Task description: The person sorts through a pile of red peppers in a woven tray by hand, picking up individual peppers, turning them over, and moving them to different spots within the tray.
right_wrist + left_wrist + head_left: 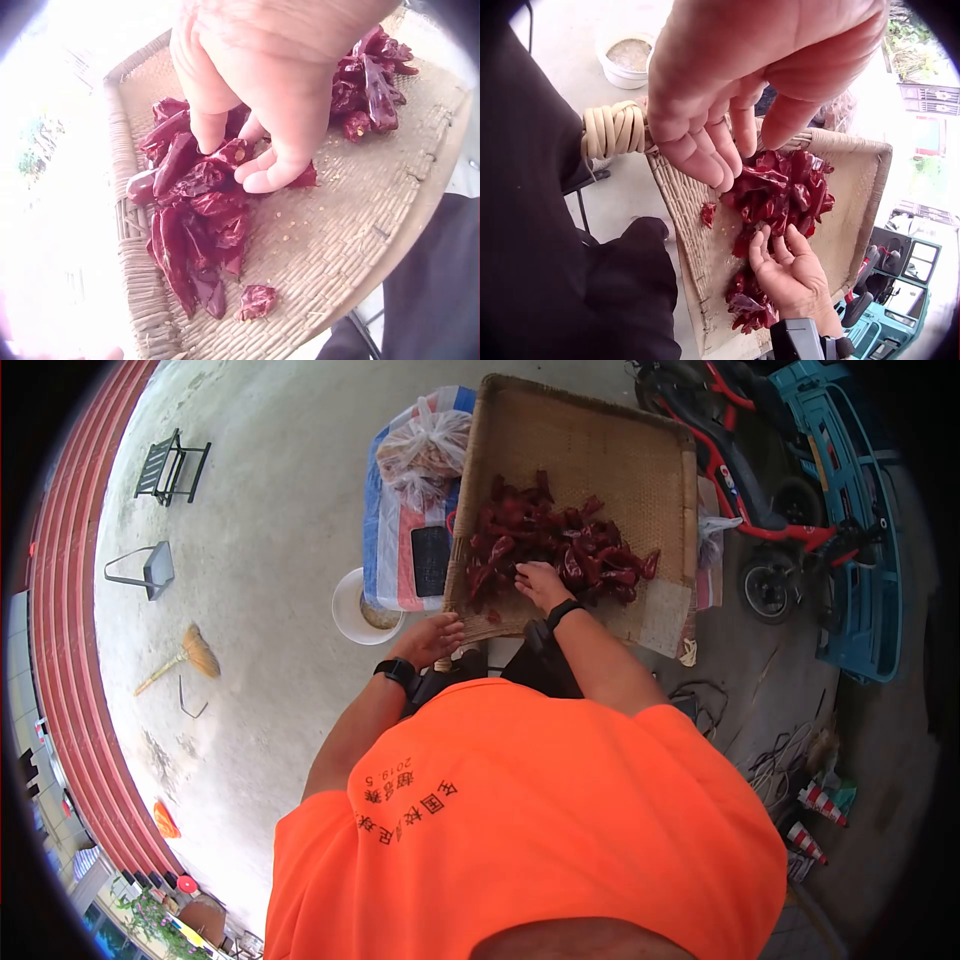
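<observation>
Dark red dried chilies [560, 545] lie heaped in a shallow woven tray [590, 435]. My right hand [543, 585] reaches into the tray, its bent fingers [262, 176] among the chilies at the near side of the heap. In the right wrist view a chili [234, 154] lies between thumb and fingers, with a gap showing around it. My left hand [735, 75] hovers by the tray's near left corner, fingers loosely bent and nothing in them. One loose chili piece [258, 301] lies apart on the weave among scattered pale seeds.
Left of the tray are a striped woven bag [395, 550], a clear plastic bag [425, 450] and a white bucket [345, 605]. A red scooter-like vehicle [735, 470] and a teal vehicle [850, 540] stand right. A broom [200, 652] lies on the concrete floor.
</observation>
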A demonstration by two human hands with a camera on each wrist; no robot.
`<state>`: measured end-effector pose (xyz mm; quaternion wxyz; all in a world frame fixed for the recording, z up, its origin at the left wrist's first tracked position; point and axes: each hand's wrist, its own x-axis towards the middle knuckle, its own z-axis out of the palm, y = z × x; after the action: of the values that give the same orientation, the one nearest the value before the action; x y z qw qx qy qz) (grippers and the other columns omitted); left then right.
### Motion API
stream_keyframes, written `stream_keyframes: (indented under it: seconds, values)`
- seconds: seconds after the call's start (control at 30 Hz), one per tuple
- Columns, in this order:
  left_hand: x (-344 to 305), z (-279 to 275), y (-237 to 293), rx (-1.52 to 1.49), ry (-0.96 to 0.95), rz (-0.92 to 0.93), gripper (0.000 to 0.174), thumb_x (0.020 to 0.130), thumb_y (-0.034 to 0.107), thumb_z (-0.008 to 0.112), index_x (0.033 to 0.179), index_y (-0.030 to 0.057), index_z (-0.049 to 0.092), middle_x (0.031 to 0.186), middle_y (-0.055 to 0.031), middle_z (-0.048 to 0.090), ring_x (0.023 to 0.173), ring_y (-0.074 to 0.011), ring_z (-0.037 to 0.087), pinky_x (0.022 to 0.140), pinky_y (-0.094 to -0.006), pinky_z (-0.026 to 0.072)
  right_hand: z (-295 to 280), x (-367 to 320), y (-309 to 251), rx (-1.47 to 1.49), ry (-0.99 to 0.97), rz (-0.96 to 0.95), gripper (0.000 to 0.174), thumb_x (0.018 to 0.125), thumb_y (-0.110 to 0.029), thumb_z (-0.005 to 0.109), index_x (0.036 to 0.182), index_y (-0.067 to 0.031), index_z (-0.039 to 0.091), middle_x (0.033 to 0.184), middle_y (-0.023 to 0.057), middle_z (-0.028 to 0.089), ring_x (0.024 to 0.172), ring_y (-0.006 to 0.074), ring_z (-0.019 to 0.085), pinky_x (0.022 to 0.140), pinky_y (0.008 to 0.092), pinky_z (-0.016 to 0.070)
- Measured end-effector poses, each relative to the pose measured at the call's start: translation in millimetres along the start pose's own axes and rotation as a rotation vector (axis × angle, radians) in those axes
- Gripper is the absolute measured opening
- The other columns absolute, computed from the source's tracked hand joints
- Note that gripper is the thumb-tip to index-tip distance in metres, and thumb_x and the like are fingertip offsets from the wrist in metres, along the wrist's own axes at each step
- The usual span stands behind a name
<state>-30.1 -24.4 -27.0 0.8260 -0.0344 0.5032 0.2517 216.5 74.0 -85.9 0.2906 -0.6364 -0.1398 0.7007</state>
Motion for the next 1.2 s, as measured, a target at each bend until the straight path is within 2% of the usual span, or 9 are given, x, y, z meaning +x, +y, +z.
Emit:
stream_keyframes:
  seconds: [0.17, 0.37, 0.47, 0.67, 0.77, 0.87, 0.97, 1.1, 1.2]
  values:
    - [3.8, -3.7, 3.9, 0.008, -0.020, 0.000, 0.036, 0.086, 0.021, 0.049, 0.116, 0.0034, 0.041, 0.114, -0.0117, 0.045, 0.098, -0.0229, 0.048, 0.082, -0.0309, 0.0438, -3.1, -1.0, 4.5, 0.069, -0.020, 0.055, 0.008, 0.080, -0.012, 0.055, 0.086, -0.0067, 0.057, 0.080, 0.0043, 0.056, 0.073, 0.0169, 0.056, 0.064, 0.0311, 0.0484]
    - [3.5, 5.6, 8.4, -0.010, -0.012, -0.022, 0.037, 0.085, 0.018, 0.051, 0.117, 0.0033, 0.040, 0.107, -0.0087, 0.047, 0.094, -0.0203, 0.049, 0.079, -0.0294, 0.0442, -14.1, -44.4, 16.5, 0.294, -0.142, 0.130, 0.010, 0.081, -0.013, 0.056, 0.089, -0.0071, 0.056, 0.081, 0.0049, 0.057, 0.071, 0.0177, 0.057, 0.062, 0.0315, 0.0486]
    - [0.4, 16.4, 10.0, 0.036, -0.019, -0.040, 0.035, 0.084, 0.020, 0.053, 0.113, 0.0035, 0.042, 0.107, -0.0090, 0.049, 0.094, -0.0208, 0.049, 0.076, -0.0276, 0.0434, -13.4, -74.1, 13.4, 0.236, -0.268, 0.098, 0.015, 0.080, -0.014, 0.058, 0.093, -0.0073, 0.055, 0.082, 0.0038, 0.058, 0.072, 0.0159, 0.057, 0.065, 0.0298, 0.0485]
    - [-3.0, 47.4, 12.7, 0.020, -0.258, 0.041, 0.024, 0.083, 0.021, 0.055, 0.102, 0.0067, 0.048, 0.097, -0.0085, 0.053, 0.089, -0.0202, 0.050, 0.074, -0.0272, 0.0435, 10.5, -98.1, 12.7, -0.366, -0.444, -0.119, 0.022, 0.079, -0.016, 0.060, 0.098, -0.0065, 0.053, 0.083, 0.0006, 0.057, 0.075, 0.0095, 0.056, 0.068, 0.0238, 0.0464]
    - [29.4, 23.0, 7.8, -0.010, -0.275, 0.074, 0.012, 0.084, 0.014, 0.052, 0.094, 0.0064, 0.051, 0.092, -0.0094, 0.056, 0.081, -0.0202, 0.052, 0.075, -0.0300, 0.0444, 24.5, -106.4, 6.8, -0.406, -0.493, -0.176, 0.025, 0.081, -0.019, 0.058, 0.101, -0.0068, 0.052, 0.088, 0.0004, 0.057, 0.077, 0.0090, 0.055, 0.069, 0.0240, 0.0460]
    - [21.2, 32.7, 10.3, -0.026, -0.199, 0.111, 0.007, 0.081, 0.003, 0.050, 0.088, 0.0050, 0.052, 0.089, -0.0107, 0.057, 0.080, -0.0210, 0.055, 0.077, -0.0318, 0.0452, 23.3, -100.8, 10.2, -0.332, -0.400, -0.073, 0.025, 0.083, -0.022, 0.055, 0.104, -0.0082, 0.050, 0.093, 0.0012, 0.056, 0.078, 0.0101, 0.055, 0.069, 0.0246, 0.0462]
    - [22.5, 32.2, 8.4, -0.061, -0.369, 0.087, 0.014, 0.076, -0.004, 0.049, 0.087, 0.0043, 0.052, 0.091, -0.0110, 0.057, 0.087, -0.0221, 0.055, 0.080, -0.0318, 0.0451, 17.6, -98.2, 14.5, -0.401, -0.422, 0.070, 0.024, 0.084, -0.022, 0.053, 0.105, -0.0096, 0.050, 0.096, 0.0016, 0.055, 0.080, 0.0112, 0.056, 0.070, 0.0265, 0.0468]
    - [18.3, 41.1, 10.5, -0.004, -0.400, 0.041, 0.025, 0.075, -0.003, 0.051, 0.098, 0.0045, 0.050, 0.102, -0.0111, 0.053, 0.097, -0.0244, 0.052, 0.085, -0.0336, 0.0431, 5.1, -98.1, 17.3, -0.193, -0.382, 0.039, 0.022, 0.083, -0.018, 0.054, 0.103, -0.0082, 0.052, 0.093, 0.0018, 0.056, 0.079, 0.0117, 0.056, 0.068, 0.0272, 0.0477]
    - [11.0, 46.9, 12.2, 0.132, -0.154, 0.017, 0.040, 0.080, 0.008, 0.052, 0.118, 0.0023, 0.038, 0.111, -0.0125, 0.049, 0.102, -0.0263, 0.050, 0.088, -0.0360, 0.0429, -15.3, -95.6, 2.8, -0.136, -0.154, -0.081, 0.022, 0.081, -0.013, 0.055, 0.102, -0.0069, 0.052, 0.090, 0.0015, 0.056, 0.077, 0.0111, 0.055, 0.066, 0.0258, 0.0479]
